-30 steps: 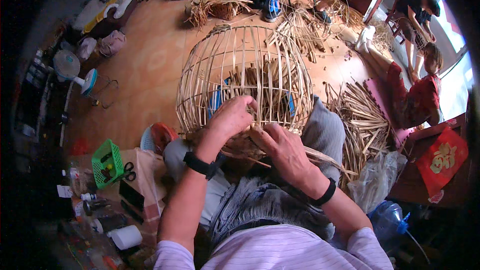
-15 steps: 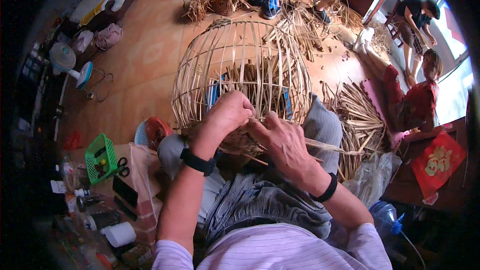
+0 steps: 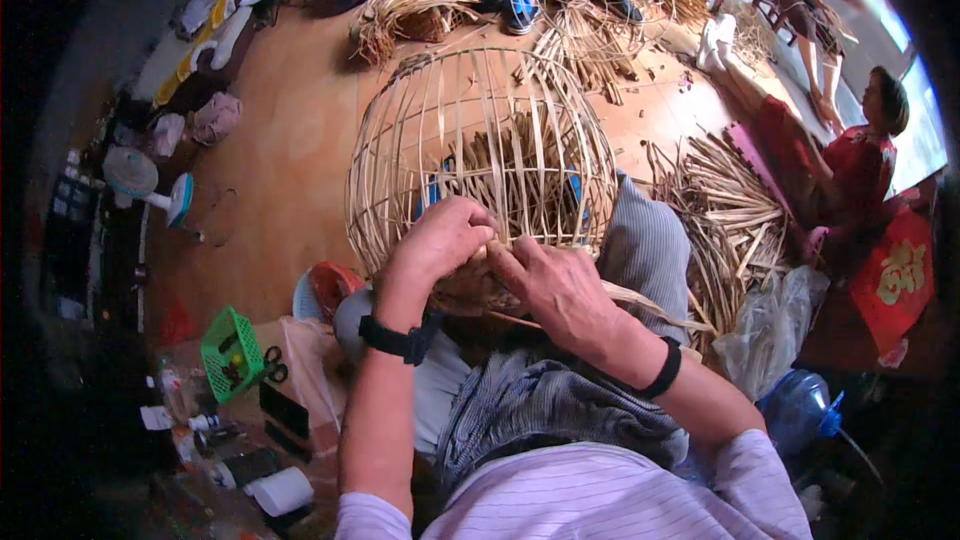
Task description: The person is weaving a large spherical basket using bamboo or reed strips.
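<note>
A rounded, open basket frame (image 3: 540, 172) of pale split strips stands upright between my knees. At its near edge my left hand (image 3: 440, 245) is closed, thumb and fingers pinching the weave. Close beside it, my right hand (image 3: 568, 295) is closed too, its fingertips pressed on the same spot. A flat pale strip (image 3: 650, 303) trails out from under my right hand across my right knee. What lies right between the fingertips is hidden. Through the ribs, a heap of dry stalks (image 3: 510, 155) and bits of blue show.
Dry stalks (image 3: 725, 230) lie spread to the right, near a clear plastic bag (image 3: 775, 330). A straw bundle (image 3: 420, 10) is on the far floor. At left are a green basket (image 3: 230, 355), scissors (image 3: 274, 365) and a fan (image 3: 135, 172). People sit at far right.
Both hands remain pinched at the basket's near edge, shifting slightly. My view has turned a little, so the surroundings sit differently. The person in red at right has turned their head.
</note>
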`<move>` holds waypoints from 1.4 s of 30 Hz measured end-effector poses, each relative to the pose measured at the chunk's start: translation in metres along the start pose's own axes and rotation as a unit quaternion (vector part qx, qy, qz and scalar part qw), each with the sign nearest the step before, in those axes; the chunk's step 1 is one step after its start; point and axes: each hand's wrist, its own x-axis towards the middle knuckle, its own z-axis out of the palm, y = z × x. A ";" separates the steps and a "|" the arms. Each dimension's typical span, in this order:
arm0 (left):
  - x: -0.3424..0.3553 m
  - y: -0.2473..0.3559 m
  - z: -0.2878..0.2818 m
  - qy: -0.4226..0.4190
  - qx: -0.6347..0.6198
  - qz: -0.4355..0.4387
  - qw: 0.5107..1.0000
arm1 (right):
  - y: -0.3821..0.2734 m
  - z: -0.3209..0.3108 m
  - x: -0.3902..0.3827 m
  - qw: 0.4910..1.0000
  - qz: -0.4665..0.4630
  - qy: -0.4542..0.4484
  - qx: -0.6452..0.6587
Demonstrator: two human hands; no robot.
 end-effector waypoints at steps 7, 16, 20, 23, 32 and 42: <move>0.000 0.029 0.024 0.132 0.015 -0.118 0.984 | -0.041 -0.027 -0.036 0.997 0.015 -0.068 0.044; -0.011 0.031 0.003 0.040 -0.032 -0.089 0.995 | -0.001 -0.003 -0.028 0.992 -0.010 -0.035 0.118; -0.007 0.022 0.002 0.049 0.004 -0.099 0.994 | 0.012 -0.036 -0.016 0.953 0.014 -0.052 0.298; -0.007 0.038 0.014 0.118 0.065 -0.154 0.979 | 0.042 -0.037 0.000 0.919 0.093 0.015 0.384; -0.006 0.027 0.030 0.192 -0.005 -0.107 0.976 | 0.079 0.014 0.037 0.989 0.036 0.022 0.139; -0.008 0.027 0.024 0.179 -0.026 -0.083 0.980 | 0.096 0.015 0.055 0.973 0.053 -0.083 0.206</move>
